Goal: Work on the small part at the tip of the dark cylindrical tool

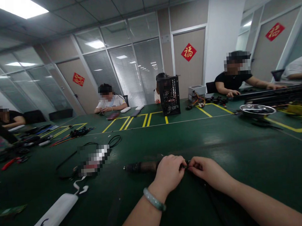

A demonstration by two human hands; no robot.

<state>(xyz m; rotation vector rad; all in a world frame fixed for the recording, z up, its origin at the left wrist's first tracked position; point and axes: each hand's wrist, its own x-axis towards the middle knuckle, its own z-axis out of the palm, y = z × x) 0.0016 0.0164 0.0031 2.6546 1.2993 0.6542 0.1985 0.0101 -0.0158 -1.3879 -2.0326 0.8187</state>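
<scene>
In the middle foreground my left hand (170, 172), with a pale green bangle (154, 199) on its wrist, pinches at a small dark piece (186, 164). My right hand (207, 170) meets it from the right, thumb and fingertips pressed together on the same piece. Its kind is hidden by the fingers. A black cable (211, 196) runs down the table from below my right hand. Left of my left hand lies a dark, cylindrical tool like an electric screwdriver (141, 167), its right end partly covered by the hand.
A white power strip (53, 214) lies at lower left, near a blurred-out object with a black cable (88, 144). A black computer case (169, 95), a power supply unit (197, 92) and a metal bowl (257, 110) stand farther back. Several people sit around the green table (142, 140).
</scene>
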